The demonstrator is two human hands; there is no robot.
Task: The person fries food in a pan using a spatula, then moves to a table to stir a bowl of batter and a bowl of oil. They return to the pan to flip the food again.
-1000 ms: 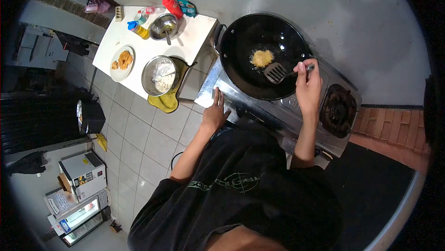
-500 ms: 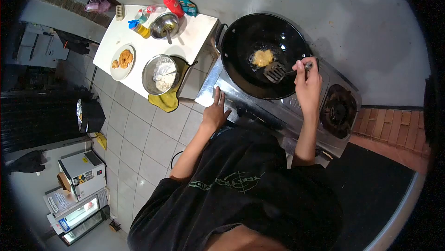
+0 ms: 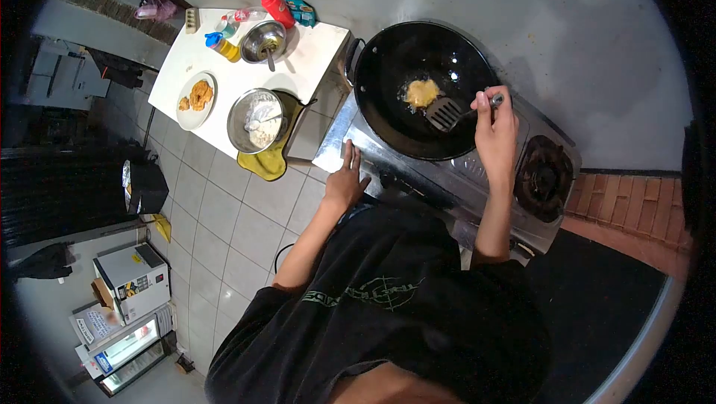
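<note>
My right hand (image 3: 495, 132) is closed round the handle of a slotted spatula (image 3: 445, 114), held over the near right side of a black wok (image 3: 403, 132). In the wok a golden battered piece of food (image 3: 422, 94) bubbles in oil, with the spatula's head right at its edge. The wok stands on the left part of a steel gas stove (image 3: 403, 173). At the stove's front left edge, my left hand (image 3: 345, 180) rests with fingers stretched out, holding nothing.
Left of the stove, a white table (image 3: 224, 76) bears a steel bowl of flour (image 3: 240, 132), a plate of fried pieces (image 3: 194, 118), a smaller bowl with a spoon (image 3: 253, 42), a red bottle (image 3: 277, 10) and a yellow bottle (image 3: 227, 49). A bare burner (image 3: 544, 178) lies at right.
The spatula head has shifted very slightly beside the food, its handle still in my right hand. My left hand keeps its place on the stove edge.
</note>
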